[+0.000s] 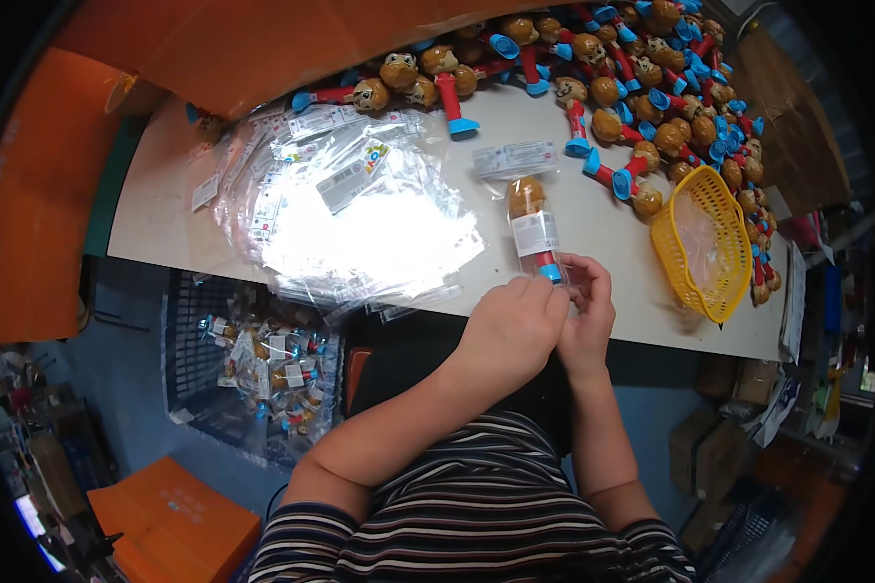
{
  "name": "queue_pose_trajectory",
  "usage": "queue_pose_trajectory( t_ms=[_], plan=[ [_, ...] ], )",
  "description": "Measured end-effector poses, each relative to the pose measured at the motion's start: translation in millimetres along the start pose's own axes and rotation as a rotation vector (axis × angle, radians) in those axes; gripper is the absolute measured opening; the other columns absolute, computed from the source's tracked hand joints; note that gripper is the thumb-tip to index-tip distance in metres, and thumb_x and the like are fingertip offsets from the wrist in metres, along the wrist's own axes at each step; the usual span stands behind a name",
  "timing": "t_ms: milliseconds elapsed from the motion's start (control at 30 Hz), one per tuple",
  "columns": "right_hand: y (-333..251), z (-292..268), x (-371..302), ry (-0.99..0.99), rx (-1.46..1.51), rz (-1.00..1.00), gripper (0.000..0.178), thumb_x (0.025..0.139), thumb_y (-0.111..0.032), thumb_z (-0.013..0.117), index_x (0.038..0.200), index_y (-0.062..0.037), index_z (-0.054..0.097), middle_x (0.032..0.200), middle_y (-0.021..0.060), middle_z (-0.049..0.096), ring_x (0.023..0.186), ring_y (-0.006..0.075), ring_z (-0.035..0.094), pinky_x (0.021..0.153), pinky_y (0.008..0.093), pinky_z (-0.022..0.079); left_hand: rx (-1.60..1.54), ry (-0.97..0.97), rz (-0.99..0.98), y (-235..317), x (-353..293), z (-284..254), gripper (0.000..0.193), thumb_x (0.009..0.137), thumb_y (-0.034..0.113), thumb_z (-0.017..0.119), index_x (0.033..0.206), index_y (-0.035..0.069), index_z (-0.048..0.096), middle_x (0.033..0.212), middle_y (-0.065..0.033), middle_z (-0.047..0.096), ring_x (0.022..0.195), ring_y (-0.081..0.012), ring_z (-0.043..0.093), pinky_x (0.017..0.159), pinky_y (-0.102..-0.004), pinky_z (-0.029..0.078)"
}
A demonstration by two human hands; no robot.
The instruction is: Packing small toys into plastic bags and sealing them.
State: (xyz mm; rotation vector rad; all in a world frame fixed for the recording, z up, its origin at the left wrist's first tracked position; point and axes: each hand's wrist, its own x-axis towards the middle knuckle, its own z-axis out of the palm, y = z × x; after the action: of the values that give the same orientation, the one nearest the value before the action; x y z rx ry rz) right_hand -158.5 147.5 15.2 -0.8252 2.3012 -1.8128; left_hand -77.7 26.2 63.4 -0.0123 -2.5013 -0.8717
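Note:
A toy dispenser [527, 197] with a brown character head, red stem and blue foot lies inside a clear plastic bag with a white printed label [535, 234]. Its head points away from me and its foot toward me. My left hand [517, 323] pinches the bag's near end, knuckles up. Close against it, my right hand [590, 309] has its fingers curled at the same end, beside the blue foot. Where the two hands meet, the fingertips are partly hidden. Just beyond the bagged toy is another flat clear bag [515, 158] with a printed header.
Left on the table [156, 209] spreads a shiny pile of clear bags [360, 219]. Loose toy dispensers [690, 107] heap along the back and right. A yellow basket [663, 243] sits at the right edge. Below left, a blue crate [187, 374] holds bagged toys.

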Motion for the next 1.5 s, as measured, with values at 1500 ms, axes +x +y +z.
queue_pose_trajectory(
  t_ms=[1500],
  plan=[
    [-29, -46, 2, 0.01, 0.388, 0.757, 0.029, 0.099, -0.018, 0.053, 0.107, 0.0066, 0.067, 0.098, 0.0185, 0.073, 0.085, 0.0187, 0.072, 0.073, 0.0247, 0.059, -0.45, 0.074, -0.175, -26, -44, 8, 0.014, 0.079, -0.003, 0.069, 0.088, 0.002, 0.059, 0.09, -0.013, 0.059, 0.086, -0.0333, 0.058, 0.078, -0.0394, 0.048]
  ],
)
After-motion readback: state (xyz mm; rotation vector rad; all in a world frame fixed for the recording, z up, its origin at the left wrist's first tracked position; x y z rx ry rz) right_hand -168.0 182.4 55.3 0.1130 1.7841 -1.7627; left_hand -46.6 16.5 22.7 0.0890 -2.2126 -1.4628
